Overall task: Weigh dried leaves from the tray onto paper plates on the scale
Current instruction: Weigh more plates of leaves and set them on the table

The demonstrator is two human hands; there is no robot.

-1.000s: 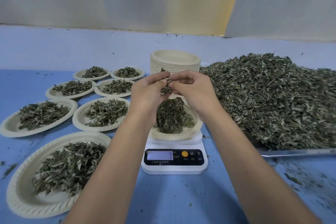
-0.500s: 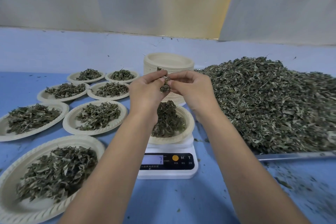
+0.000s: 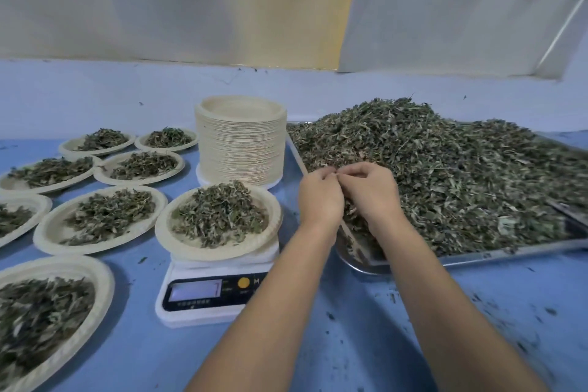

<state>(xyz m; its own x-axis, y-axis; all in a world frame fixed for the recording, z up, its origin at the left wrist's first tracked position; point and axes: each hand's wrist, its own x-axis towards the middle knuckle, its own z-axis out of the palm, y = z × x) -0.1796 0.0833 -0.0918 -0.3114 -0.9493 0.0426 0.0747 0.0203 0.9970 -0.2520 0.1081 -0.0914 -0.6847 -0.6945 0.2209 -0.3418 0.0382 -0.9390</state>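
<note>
- One steel tray [image 3: 509,251] sat on the blue tabletop [image 3: 318,344] to my right, carrying a single big heap of dried leaves [image 3: 461,175].
- One white scale [image 3: 206,270] stood just left of the tray's near corner.
- One paper plate [image 3: 162,229] rested on the scale with a mound of leaves on it.
- I counted seven more filled plates [image 3: 44,229] laid out on the tabletop to the left, two of them cut off by the edge of view.
- One tall stack of empty plates [image 3: 240,149] stood behind the scale, close beside the tray's left edge.
- Two bare hands were out over the tray's near-left corner: the left hand [image 3: 319,197] and the right hand [image 3: 370,191], side by side and touching.
- Each grip was drawn in, fingers curled, and the tips of both hands met above the heap; I could not tell whether any leaf was pinched there.
- The scale's display [image 3: 194,289] showed what looked like a lone 7.
- Beside it were one orange button [image 3: 243,282] and a letter M; the small print under the display was too fine to read.
- Loose leaf crumbs speckled the tabletop near the tray.
</note>
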